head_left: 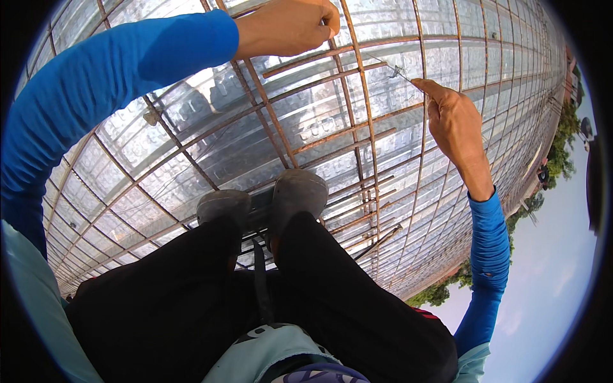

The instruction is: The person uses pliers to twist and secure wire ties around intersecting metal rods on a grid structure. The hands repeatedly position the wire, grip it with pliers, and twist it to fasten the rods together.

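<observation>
My right hand (455, 124) pinches thin tie wire (396, 72) between thumb and forefinger, beside a rusty rebar of the grid. The wire is partly tangled and runs up and left towards the end of a short rebar (371, 68). At the top, my left hand (292, 28) is closed over a crossing of rebars; its fingers are curled, and what lies inside them is hidden. Under both hands the rusty rebar mesh (366, 100) lies above embossed, shiny metal decking (311, 124).
My shoes (300, 191) stand on the mesh. Several short rebar ends lie side by side right of them, near a dark strip (378, 242). A small lump (151, 117) sits by a bar at the left. Trees (560, 143) rise beyond the deck's edge.
</observation>
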`<move>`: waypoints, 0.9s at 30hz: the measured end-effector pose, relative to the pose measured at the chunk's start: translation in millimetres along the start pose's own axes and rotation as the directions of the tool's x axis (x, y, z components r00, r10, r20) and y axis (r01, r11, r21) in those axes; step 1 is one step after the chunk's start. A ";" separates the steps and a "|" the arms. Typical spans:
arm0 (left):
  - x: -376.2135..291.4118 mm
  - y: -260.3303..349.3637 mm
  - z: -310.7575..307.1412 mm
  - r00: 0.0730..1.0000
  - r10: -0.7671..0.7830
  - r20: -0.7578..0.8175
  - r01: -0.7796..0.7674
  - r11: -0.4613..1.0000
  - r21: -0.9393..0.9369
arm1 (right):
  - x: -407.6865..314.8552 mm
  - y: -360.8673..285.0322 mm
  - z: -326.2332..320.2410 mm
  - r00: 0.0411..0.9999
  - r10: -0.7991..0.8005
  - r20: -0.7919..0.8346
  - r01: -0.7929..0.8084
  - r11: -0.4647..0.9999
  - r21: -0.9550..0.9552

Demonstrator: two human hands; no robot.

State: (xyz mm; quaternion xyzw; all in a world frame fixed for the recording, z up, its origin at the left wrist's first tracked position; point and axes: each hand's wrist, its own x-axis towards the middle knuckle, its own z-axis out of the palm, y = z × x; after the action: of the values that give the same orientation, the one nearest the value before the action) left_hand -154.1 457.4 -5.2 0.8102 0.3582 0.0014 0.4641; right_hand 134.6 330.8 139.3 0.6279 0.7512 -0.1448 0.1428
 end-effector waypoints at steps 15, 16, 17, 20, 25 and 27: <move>-4.8 29.4 11.4 0.997 0.024 -0.067 -0.036 0.983 -0.182 | 18.6 1.5 12.5 0.998 -0.054 0.035 0.047 0.982 0.184; -7.2 29.8 10.1 0.998 0.006 -0.064 -0.019 0.979 -0.205 | 18.5 -0.6 10.1 0.998 -0.040 0.050 0.030 0.983 0.182; -9.1 30.6 8.8 0.998 -0.012 -0.061 -0.003 0.974 -0.228 | 18.0 -2.8 7.3 0.998 -0.025 0.064 0.013 0.984 0.178; -10.7 29.3 8.5 0.997 0.006 -0.083 -0.022 0.981 -0.191 | 15.1 -3.1 4.3 0.997 0.003 0.076 -0.015 0.987 0.161; -12.2 23.0 8.8 0.993 -0.047 -0.111 0.032 0.991 -0.133 | 2.1 3.9 -4.6 1.000 -0.003 0.023 0.001 0.993 0.122; -12.4 14.0 10.7 0.993 -0.066 -0.099 0.052 0.989 -0.139 | 0.1 -12.4 -31.2 0.996 0.038 0.078 -0.045 0.995 0.092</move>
State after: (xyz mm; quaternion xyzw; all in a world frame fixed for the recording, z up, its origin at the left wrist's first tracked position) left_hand -151.7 437.8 3.4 0.7646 0.4044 0.0539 0.4989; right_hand 121.3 341.2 168.3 0.6434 0.7245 -0.2006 0.1446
